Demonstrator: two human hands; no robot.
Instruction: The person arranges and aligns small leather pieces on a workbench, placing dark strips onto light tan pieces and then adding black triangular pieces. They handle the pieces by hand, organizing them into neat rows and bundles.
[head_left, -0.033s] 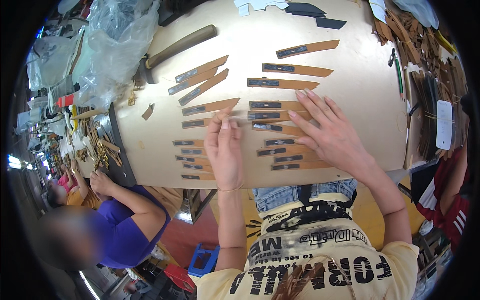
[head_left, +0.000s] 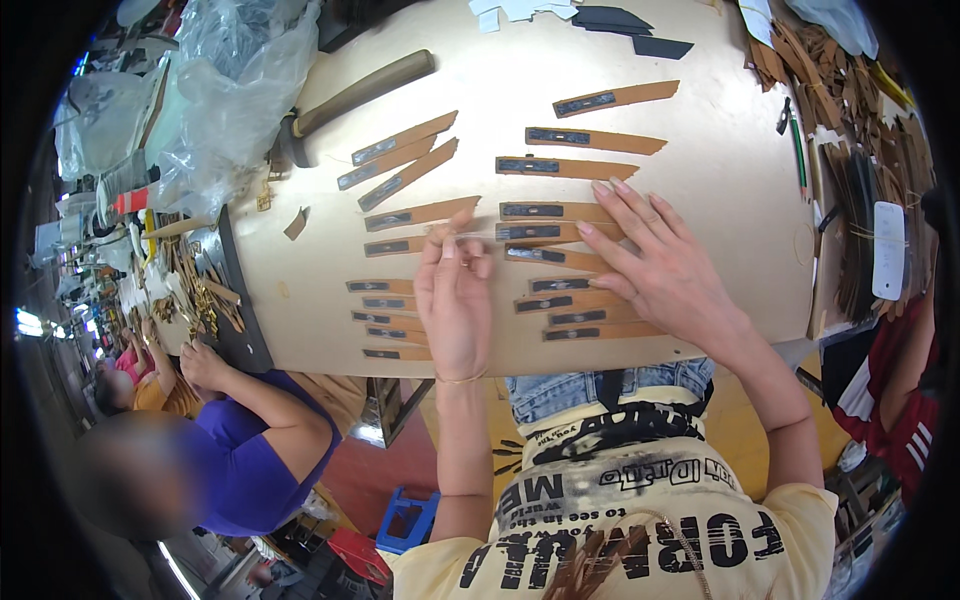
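My right hand (head_left: 668, 265) lies flat with fingers apart over the right-hand row of brown leather strips (head_left: 585, 212), pressing on their plain ends. Each of these strips carries a dark rectangular patch at its left end, some with a small slot-like mark. My left hand (head_left: 455, 290) is raised between the two rows, its thumb and fingers pinched together and slightly blurred. A thin pale streak runs from its fingertips toward the patch of a strip (head_left: 528, 231); I cannot make out what it is. Beside that hand lies the left row of similar strips (head_left: 425, 213).
A wooden-handled hammer (head_left: 365, 92) lies at the far left, near clear plastic bags (head_left: 240, 90). Dark leather pieces (head_left: 612, 20) lie at the far edge. A green pencil (head_left: 798, 155) and bundled strips (head_left: 850, 230) are at the right. Another person (head_left: 265, 440) sits at left.
My left hand has shifted very slightly to the right, its fingers still pinched. My right hand and the strips stay where they were.
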